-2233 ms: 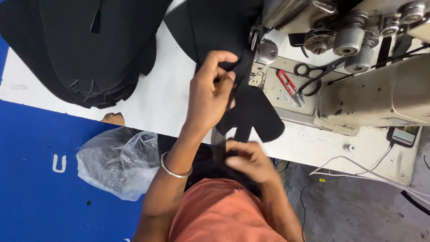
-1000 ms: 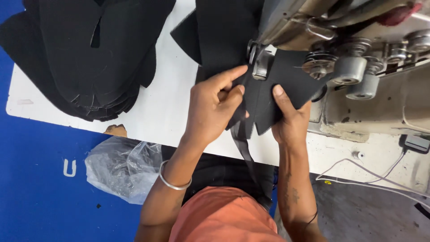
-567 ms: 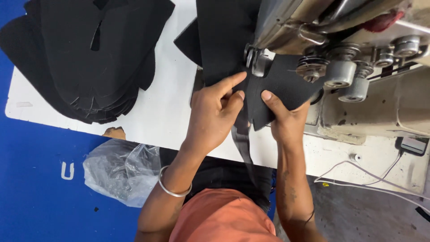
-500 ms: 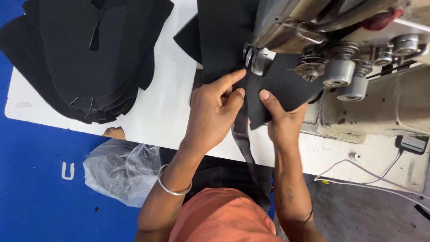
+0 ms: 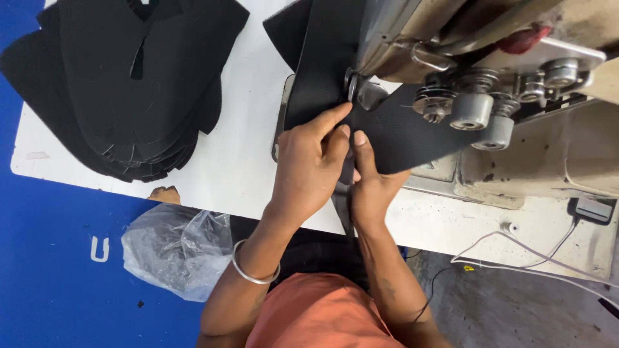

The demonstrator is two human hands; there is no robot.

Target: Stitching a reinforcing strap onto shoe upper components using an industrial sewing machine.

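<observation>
Both hands, the left hand (image 5: 309, 164) and right hand (image 5: 369, 183), now pinch the black fabric piece (image 5: 393, 132) closer together on the worktop (image 5: 245, 129) beneath the sewing machine (image 5: 464, 51).

Left hand (image 5: 309, 164), right hand (image 5: 371, 183) press black fabric piece (image 5: 400, 135) beside sewing machine (image 5: 490, 77).
</observation>
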